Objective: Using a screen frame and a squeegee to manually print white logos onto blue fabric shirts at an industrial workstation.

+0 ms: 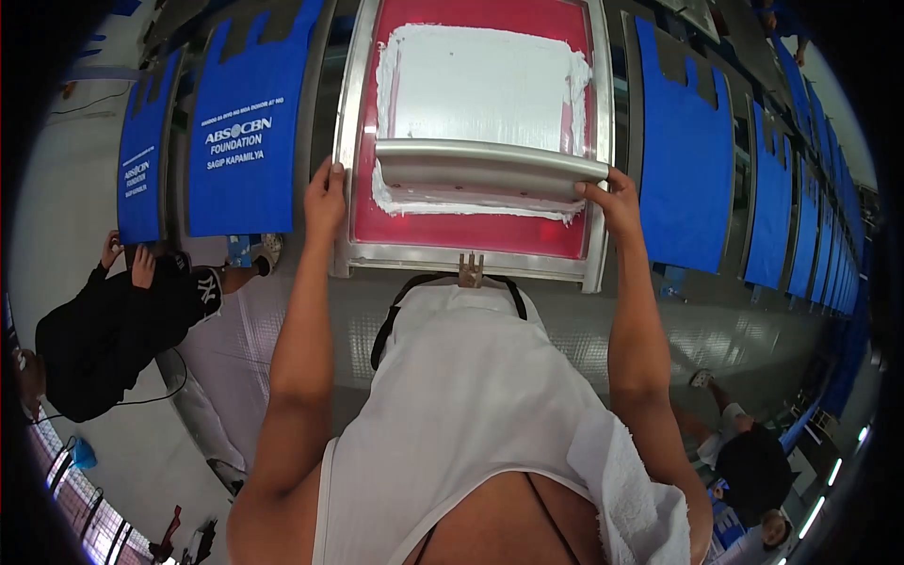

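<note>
In front of me lies a screen-printing frame (452, 254) with silver rails and a red border round its mesh. Thick white ink (471, 89) covers the middle of the mesh, with ragged edges. A wide metal squeegee (490, 168) lies crosswise over the lower part of the ink. My right hand (617, 200) is closed on the squeegee's right end, close to the frame's right rail. My left hand (325, 193) grips the frame's left rail, its thumb upward. The frame hides what lies beneath it.
Flat blue printed bags lie on boards on both sides, one at the left (250, 122) and one at the right (686, 151), with several more along the row. A person in black (104, 330) touches a bag at far left. Another person (753, 466) is at lower right.
</note>
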A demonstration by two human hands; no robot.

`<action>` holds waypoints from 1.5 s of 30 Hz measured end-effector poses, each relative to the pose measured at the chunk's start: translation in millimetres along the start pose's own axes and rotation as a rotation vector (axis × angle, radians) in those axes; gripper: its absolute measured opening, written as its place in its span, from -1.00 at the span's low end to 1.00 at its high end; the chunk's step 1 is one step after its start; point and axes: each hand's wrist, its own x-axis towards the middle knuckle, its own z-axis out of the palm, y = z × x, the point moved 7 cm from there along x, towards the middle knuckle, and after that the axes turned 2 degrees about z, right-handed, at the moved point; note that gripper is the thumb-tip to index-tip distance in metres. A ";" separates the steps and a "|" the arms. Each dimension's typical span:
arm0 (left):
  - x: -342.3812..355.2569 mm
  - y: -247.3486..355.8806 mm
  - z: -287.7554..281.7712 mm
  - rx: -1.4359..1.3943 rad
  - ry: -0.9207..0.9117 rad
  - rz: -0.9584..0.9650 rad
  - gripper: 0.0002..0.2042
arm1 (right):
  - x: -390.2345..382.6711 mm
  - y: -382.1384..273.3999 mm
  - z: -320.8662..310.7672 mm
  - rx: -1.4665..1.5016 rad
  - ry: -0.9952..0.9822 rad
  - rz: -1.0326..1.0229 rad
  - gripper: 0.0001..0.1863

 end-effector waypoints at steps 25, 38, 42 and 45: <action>-68.0 138.4 8.6 0.372 -0.379 0.703 -0.54 | -69.8 -52.3 60.3 -1.186 -0.175 -0.293 -0.58; 82.3 181.1 93.2 0.573 -0.258 0.905 -0.57 | 89.7 -103.4 70.2 -1.199 0.173 -0.757 -0.72; 56.5 139.4 113.3 0.686 -0.271 0.892 -0.54 | 86.8 -50.6 90.4 -1.380 0.029 -0.597 -0.70; 2.0 132.9 92.4 0.737 -0.394 0.783 -0.55 | 31.0 -48.6 85.6 -1.274 -0.080 -0.531 -0.66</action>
